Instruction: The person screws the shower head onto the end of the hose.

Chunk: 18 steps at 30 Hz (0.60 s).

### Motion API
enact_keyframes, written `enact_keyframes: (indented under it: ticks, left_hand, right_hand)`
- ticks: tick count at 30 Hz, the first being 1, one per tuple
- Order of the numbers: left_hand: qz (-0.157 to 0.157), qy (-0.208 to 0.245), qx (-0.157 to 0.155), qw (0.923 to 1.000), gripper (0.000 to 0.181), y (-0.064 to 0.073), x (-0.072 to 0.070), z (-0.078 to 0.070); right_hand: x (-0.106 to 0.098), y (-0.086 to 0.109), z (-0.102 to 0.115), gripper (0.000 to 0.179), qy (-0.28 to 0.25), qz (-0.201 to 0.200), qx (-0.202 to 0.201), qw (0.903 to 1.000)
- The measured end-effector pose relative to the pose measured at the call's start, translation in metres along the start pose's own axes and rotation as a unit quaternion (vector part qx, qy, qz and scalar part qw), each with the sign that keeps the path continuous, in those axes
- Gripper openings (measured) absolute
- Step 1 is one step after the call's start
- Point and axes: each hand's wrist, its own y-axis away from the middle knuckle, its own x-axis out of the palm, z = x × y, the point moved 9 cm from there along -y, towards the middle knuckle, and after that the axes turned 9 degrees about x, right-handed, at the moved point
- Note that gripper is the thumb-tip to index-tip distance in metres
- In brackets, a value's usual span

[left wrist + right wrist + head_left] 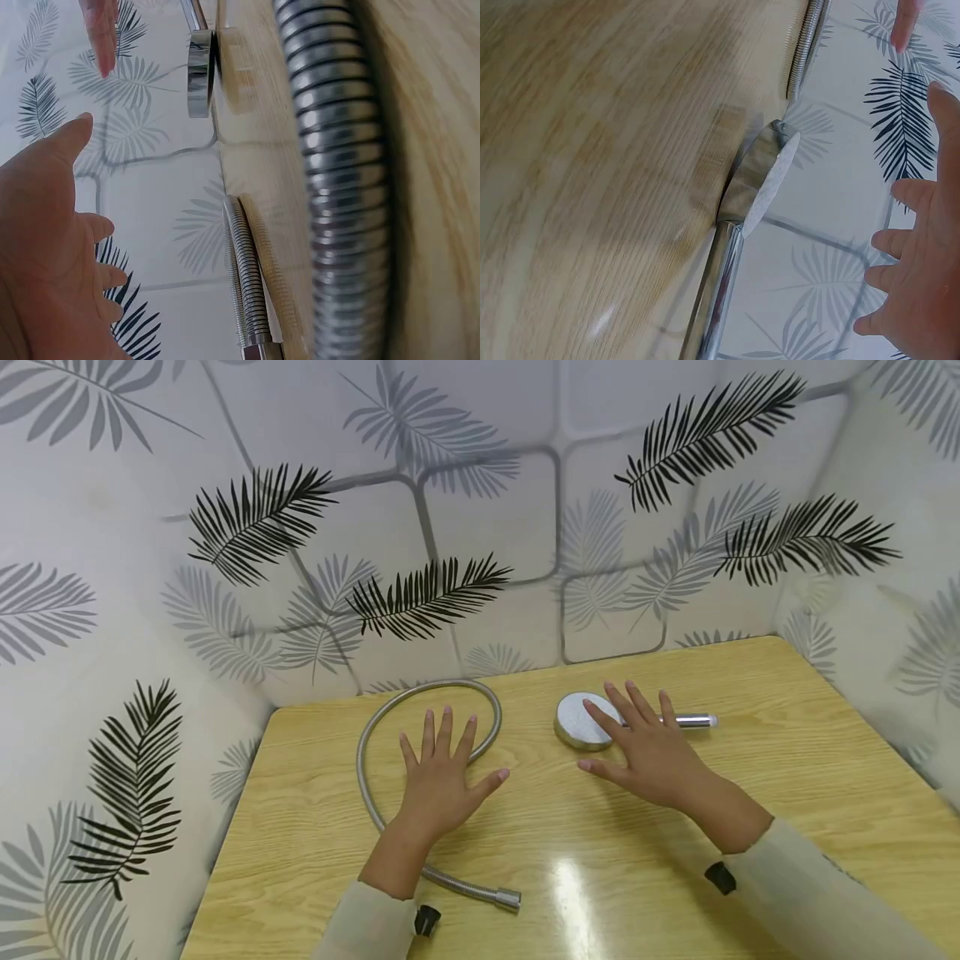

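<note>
A flexible metal shower hose (363, 758) lies in a loop on the wooden table, its end fitting (507, 899) toward the front. My left hand (438, 793), fingers spread, hovers over the loop and holds nothing. To the right lies a chrome shower head (581, 720), its pale round face up and its handle (696, 721) pointing right. Above it my right hand (654, 760) is spread with nothing in it, hiding part of the head and handle. The left wrist view has the hose (337, 165) close up; the right wrist view shows the shower head (759, 176) apart from the fingers.
The wooden table (300, 827) meets a wall (495, 510) covered in leaf-patterned sheeting at its back edge. Similar sheeting runs along the left and right sides. A light reflection falls on the tabletop near the front middle.
</note>
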Motion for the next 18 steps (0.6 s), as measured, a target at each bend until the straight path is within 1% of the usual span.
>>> enact_keyframes:
  ticks: [4,8,15,18]
  left_hand:
    - [-0.002,0.014,0.002,0.9999,0.089,0.000,0.002,0.001]
    - [0.004,0.042,0.005,0.9991,0.086,0.001,0.003,0.001]
    - [0.018,0.110,0.035,0.9931,0.073,0.006,0.002,-0.006]
    - [0.022,0.120,0.044,0.9915,0.069,0.007,0.002,-0.009]
  right_hand:
    - [0.001,0.000,-0.001,0.084,-0.001,0.002,-0.004,1.0000]
    - [0.002,0.000,-0.002,0.083,0.007,0.010,-0.008,0.9999]
    - [0.003,-0.001,-0.012,0.076,0.013,0.016,-0.010,0.9997]
    - [0.003,-0.001,-0.016,0.070,0.008,0.018,-0.009,0.9998]
